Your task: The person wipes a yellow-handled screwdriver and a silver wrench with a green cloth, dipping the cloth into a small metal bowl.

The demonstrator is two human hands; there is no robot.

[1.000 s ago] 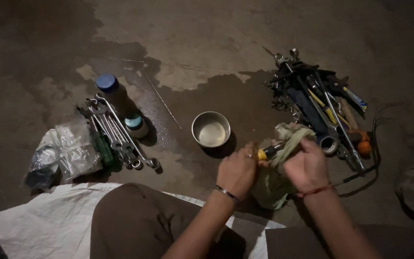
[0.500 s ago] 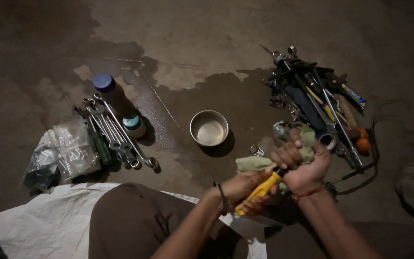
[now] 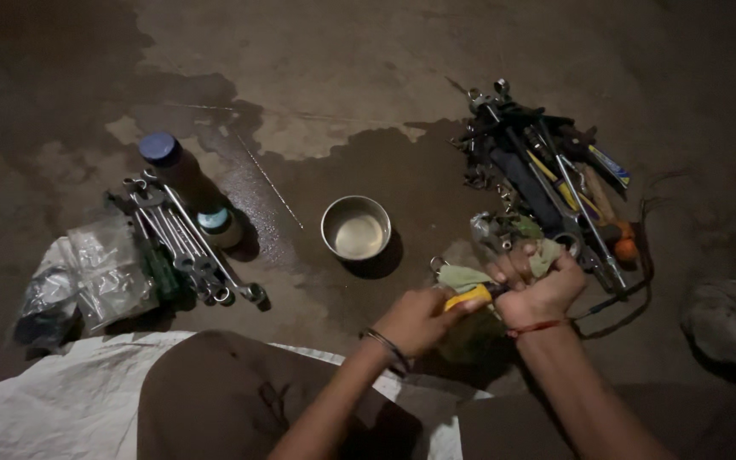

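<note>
1. The left hand (image 3: 419,317) is closed around the yellow handle (image 3: 468,297) of a tool, fingers wrapped tight. The handle lies just in front of the steel bowl (image 3: 356,227), nearer the person.
2. The right hand (image 3: 541,285) is closed over a pale green rag (image 3: 462,277) bunched around the tool's shaft, fingers curled and gripping cloth and shaft together. The working end is hidden under the rag, so I cannot tell what kind of tool it is.
3. The handle looks hard and smooth, probably plastic; it should be stiff, fairly light, and slippery if oily. The thick middle of the handle is the sure place to hold.
4. The rag is soft and limp; it gives grip only when squeezed against the shaft.
5. To the right of the bowl lies a pile of tools (image 3: 547,187). To its left lie a row of wrenches (image 3: 182,241), a dark bottle (image 3: 182,181) with a blue cap, and a plastic bag (image 3: 100,273).
6. The floor (image 3: 368,77) around the bowl is wet in dark patches.
</note>
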